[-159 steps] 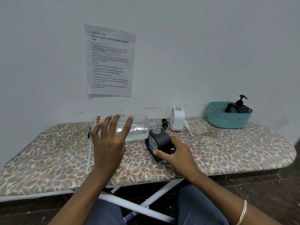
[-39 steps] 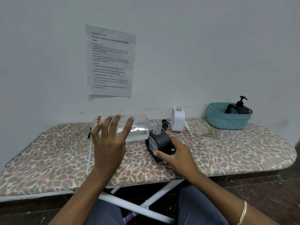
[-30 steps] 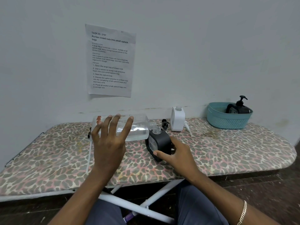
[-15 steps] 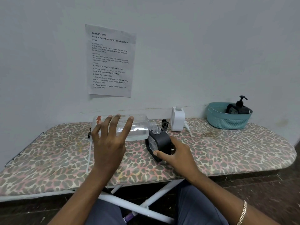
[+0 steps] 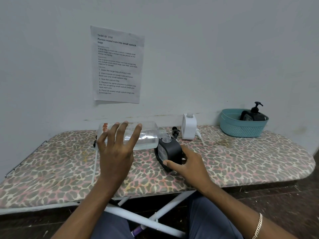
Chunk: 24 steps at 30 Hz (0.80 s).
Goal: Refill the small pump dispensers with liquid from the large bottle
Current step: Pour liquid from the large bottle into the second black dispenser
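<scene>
The ironing board, covered in a leopard-print cloth, stood against a pale wall. A printed sheet was fixed to the wall above it.

The large bottle, of clear plastic, was held on its side above the board's middle. Its uncapped mouth pointed right, just over the open neck of the black dispenser. Clear liquid lay along the bottle's lower side; whether any was flowing could not be determined.

A teal basket sat at the far right of the board. It contained a second black dispenser, with its pump fitted.

The left hand gripped the large bottle from the near side, fingers spread over its body and thumb at its base end. The right hand held the black dispenser, tilted slightly on the board. The thumb lay across its lower front and the fingers were curled behind it.

A white dispenser stood upright near the wall, without its pump. A white pump lay just beside it to the right. A black pump head lay between the white dispenser and the bottle's mouth.

A chain bracelet was on the right wrist.
</scene>
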Each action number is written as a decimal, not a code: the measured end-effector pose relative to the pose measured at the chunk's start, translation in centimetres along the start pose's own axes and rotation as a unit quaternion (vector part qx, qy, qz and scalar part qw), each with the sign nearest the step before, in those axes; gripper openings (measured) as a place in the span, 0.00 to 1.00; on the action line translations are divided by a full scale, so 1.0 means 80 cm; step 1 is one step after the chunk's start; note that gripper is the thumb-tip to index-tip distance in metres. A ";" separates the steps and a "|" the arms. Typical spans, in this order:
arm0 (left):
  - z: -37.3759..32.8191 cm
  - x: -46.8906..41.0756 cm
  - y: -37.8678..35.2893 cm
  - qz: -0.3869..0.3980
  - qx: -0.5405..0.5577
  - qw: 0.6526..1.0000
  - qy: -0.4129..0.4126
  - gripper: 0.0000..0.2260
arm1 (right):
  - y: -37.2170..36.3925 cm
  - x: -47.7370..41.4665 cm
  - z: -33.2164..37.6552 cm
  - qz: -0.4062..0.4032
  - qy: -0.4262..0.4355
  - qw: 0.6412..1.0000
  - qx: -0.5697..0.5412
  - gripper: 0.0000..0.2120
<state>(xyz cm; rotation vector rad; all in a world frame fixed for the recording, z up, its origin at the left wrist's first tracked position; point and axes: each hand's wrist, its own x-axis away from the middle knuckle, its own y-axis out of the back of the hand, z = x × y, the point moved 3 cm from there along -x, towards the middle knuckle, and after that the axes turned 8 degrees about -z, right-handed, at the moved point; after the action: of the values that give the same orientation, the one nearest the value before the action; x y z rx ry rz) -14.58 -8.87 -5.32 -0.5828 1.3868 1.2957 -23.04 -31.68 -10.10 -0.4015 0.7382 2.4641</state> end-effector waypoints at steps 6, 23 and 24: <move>0.000 0.000 0.001 0.001 -0.001 1.000 0.000 0.41 | 0.000 0.000 -0.001 0.000 -0.001 1.000 0.000 0.28; -0.001 -0.001 0.003 -0.001 0.002 1.000 -0.002 0.40 | 0.002 0.001 0.004 0.001 0.001 1.000 0.005 0.23; -0.001 0.000 0.003 -0.001 0.003 1.000 -0.001 0.40 | 0.001 0.001 0.004 0.000 0.002 1.000 0.005 0.24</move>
<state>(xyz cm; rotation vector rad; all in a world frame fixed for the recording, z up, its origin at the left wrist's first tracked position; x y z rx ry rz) -14.78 -8.88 -5.22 -0.5788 1.3867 1.2904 -23.22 -31.57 -9.86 -0.4039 0.7522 2.4598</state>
